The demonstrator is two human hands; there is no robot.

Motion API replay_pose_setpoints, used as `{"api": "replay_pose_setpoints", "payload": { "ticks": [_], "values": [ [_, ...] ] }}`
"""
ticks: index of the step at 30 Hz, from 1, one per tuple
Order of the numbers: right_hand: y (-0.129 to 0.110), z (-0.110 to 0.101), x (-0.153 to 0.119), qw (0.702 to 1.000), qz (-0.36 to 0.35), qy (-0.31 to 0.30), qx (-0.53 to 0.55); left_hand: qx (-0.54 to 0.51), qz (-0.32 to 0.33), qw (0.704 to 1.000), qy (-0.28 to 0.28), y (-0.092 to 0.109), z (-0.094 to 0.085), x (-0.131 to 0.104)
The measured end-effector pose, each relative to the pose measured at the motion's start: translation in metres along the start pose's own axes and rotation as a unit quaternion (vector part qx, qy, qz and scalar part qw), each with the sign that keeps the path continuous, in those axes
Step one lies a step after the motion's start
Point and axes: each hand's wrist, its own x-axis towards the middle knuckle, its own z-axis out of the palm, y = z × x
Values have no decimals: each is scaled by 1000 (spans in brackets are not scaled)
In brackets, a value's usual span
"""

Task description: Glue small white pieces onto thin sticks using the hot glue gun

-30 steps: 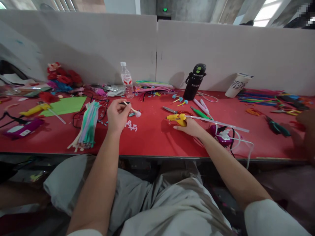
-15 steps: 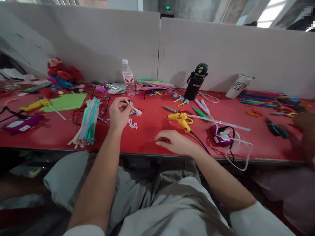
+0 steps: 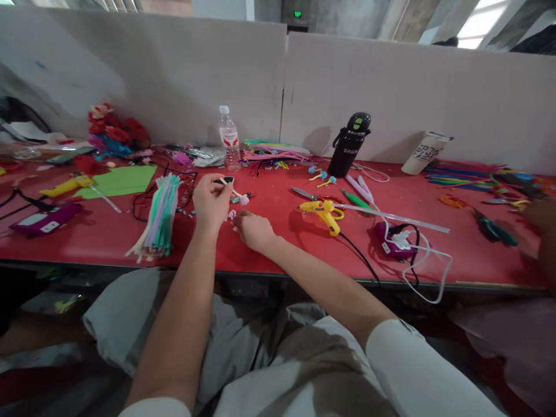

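My left hand [image 3: 211, 200] pinches the cream stem of a small pipe-cleaner flower [image 3: 243, 200], whose pale pink head points right. A small dark object [image 3: 223, 180] shows just behind those fingers. Close by on the right, my right hand [image 3: 255, 230] is down at the little pile of pale pink pieces [image 3: 231, 215]. Its fingers are curled together over the pile and partly cover it; whether a piece is between them cannot be made out. Left of my left hand lies a bundle of mint, lilac and cream pipe cleaners [image 3: 161, 214].
Right of my hands are a yellow glue gun [image 3: 322, 213], scissors [image 3: 304, 194] and a purple power block [image 3: 393, 243] with loose cables. A water bottle [image 3: 229, 139], black flask [image 3: 350, 147] and paper cup [image 3: 423, 153] stand along the partition. Another person's arm [image 3: 542, 231] is at the right edge.
My right hand has moved left from the bare red tabletop to the pale pink pieces, beside my left hand. My left hand keeps hold of the flower, almost unmoved.
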Motion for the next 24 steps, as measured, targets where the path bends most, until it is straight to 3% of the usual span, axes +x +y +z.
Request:
{"api": "replay_pose_setpoints", "payload": {
  "ticks": [11,15,20,24],
  "values": [
    [3,14,1,998,-22,43,-35,7,-3,1000,-5,-1,1,-1],
    [7,11,-6,995,-68,63,-28,3,9,1000,-7,1,1,-2],
    [27,-5,-26,970,-151,118,148,10,24,999,-27,-3,3,-2],
    [59,-18,-39,938,-113,128,303,3,32,996,-87,-2,6,-7]
  ]
}}
